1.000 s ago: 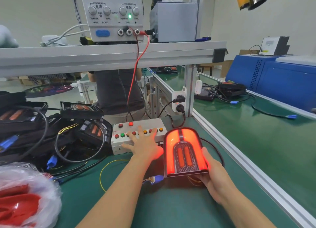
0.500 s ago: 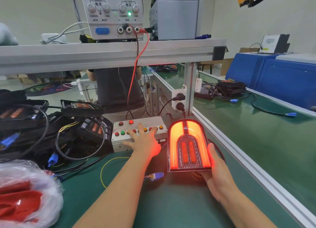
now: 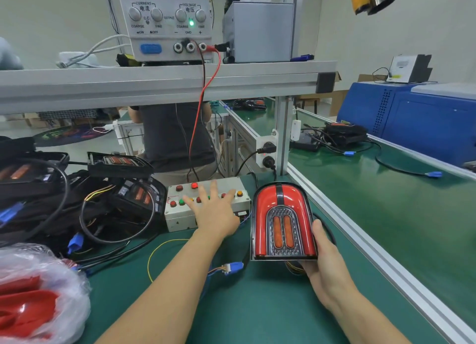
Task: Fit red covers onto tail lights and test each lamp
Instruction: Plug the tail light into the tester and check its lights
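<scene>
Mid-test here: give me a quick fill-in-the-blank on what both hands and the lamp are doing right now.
1. The right hand holds the tail light by its ____ edge.
2. The left hand rests with spread fingers on the ____ box.
3. The tail light's red cover is currently ____ (lit/unlit).
4. The power supply indicator glows ____.

Missing words: right; button; unlit; green

So the tail light [image 3: 282, 222] was glowing bright red all over a second ago, then only the outer arch was lit, and it went dark. The left hand [image 3: 215, 212] shifted its fingers across the button box [image 3: 180, 216].
</scene>
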